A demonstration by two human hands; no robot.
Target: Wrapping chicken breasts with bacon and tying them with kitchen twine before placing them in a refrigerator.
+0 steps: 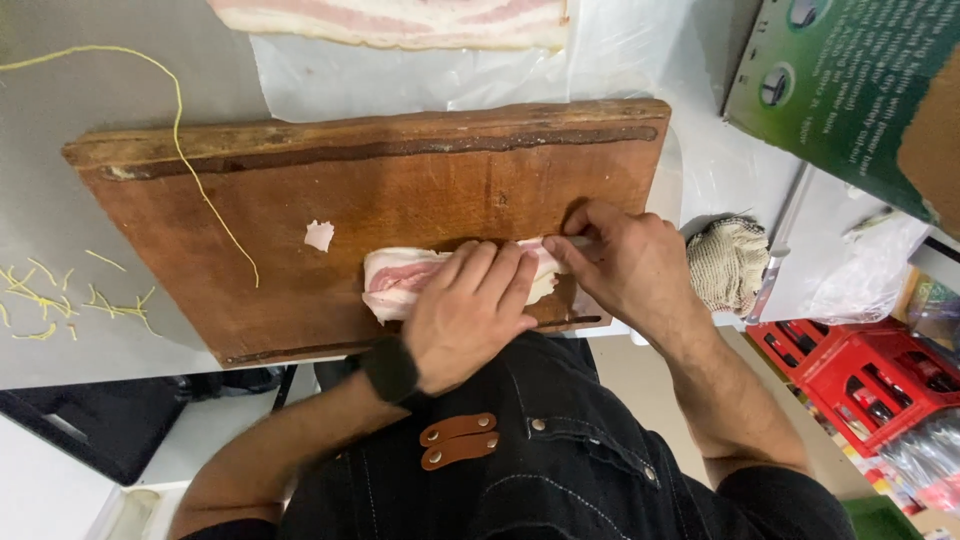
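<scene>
Left hand (470,315) flat, fingers together and almost straight, pressing down on pork slab (405,283), not gripping around it. Right hand (620,265) closed in a fist around a knife handle (580,241), mostly hidden; blade not visible. Slab lying on wooden board (300,190), near its front edge, right of centre, pink and white layers showing at the left end. Small white scrap (319,235) on the board, just left of the slab. More pork (400,22) on plastic sheet (420,80) behind the board. Knitted cloth (730,262) right of the right hand. Yellow shreds (60,300) on the table at far left.
</scene>
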